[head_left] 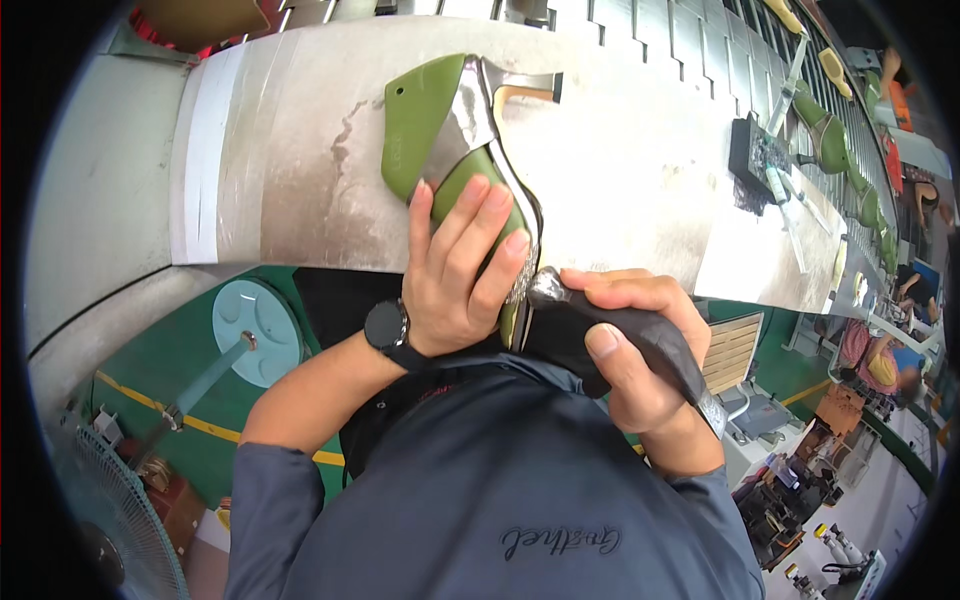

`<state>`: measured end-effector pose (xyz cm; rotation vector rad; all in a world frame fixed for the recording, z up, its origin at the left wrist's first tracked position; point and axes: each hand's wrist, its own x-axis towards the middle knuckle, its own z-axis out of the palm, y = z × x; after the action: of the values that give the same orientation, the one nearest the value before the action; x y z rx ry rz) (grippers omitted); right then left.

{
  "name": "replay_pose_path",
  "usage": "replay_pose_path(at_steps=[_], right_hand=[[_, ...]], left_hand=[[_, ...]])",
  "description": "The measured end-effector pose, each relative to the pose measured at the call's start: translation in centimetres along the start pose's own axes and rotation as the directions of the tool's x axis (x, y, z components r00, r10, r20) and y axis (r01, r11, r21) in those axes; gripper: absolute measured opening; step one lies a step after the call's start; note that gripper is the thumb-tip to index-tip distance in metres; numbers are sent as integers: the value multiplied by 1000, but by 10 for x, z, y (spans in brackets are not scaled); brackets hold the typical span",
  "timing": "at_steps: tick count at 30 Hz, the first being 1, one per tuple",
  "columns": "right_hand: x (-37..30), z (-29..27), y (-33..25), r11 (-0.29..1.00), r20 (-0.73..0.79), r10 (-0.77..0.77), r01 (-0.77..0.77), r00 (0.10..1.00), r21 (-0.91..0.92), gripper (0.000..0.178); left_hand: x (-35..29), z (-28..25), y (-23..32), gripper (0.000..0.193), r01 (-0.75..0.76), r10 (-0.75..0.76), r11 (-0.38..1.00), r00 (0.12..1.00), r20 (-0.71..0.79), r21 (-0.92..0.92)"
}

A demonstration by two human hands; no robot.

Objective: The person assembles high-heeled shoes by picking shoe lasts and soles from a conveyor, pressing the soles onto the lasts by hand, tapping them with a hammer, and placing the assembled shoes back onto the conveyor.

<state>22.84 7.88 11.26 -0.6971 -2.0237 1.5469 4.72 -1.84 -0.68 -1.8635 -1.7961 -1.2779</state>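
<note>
A silver high-heeled shoe [472,115] lies on its side on the pale workbench, fitted over a green shoe last [418,110]. Its heel points away to the right, and its toe end comes close to my body. My left hand [455,255] grips the shoe's front half, fingers laid across the green and silver parts. In my right hand [645,345] is a black-wrapped hand tool [640,335] with a rounded shiny metal end. That end sits against or very close to the sole edge near the toe; contact is hard to make out. My palm hides part of the toe.
The workbench [310,130] borders a slatted metal conveyor [640,30]. At right are a black block [755,150] with brushes around it and more green lasts [825,135]. A blue round stool [255,330] and a fan [110,520] stand at left. Other people [885,365] work at far right.
</note>
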Motion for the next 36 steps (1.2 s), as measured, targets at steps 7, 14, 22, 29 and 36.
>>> replay_pose_path(at_steps=[7,14,22,29,36], right_hand=[[34,-21,-6,899,44,286,-284,957,332,21],[97,-49,6,842,190,446,-482,875,242,18],[130,-43,8,856,229,455,-493,861,157,18],[152,-42,3,860,231,496,-511,837,6,18],[156,-42,2,841,210,536,-539,818,-49,23]], left_hand=[[-3,13,7,42,24,-24,1000,1000,-10,10],[-6,26,9,43,20,-18,999,998,-52,38],[-9,30,12,41,21,-20,999,998,-57,27],[-9,25,13,42,-1,1,1000,1000,-3,-11],[-6,29,13,43,17,-17,1000,1000,-17,1]])
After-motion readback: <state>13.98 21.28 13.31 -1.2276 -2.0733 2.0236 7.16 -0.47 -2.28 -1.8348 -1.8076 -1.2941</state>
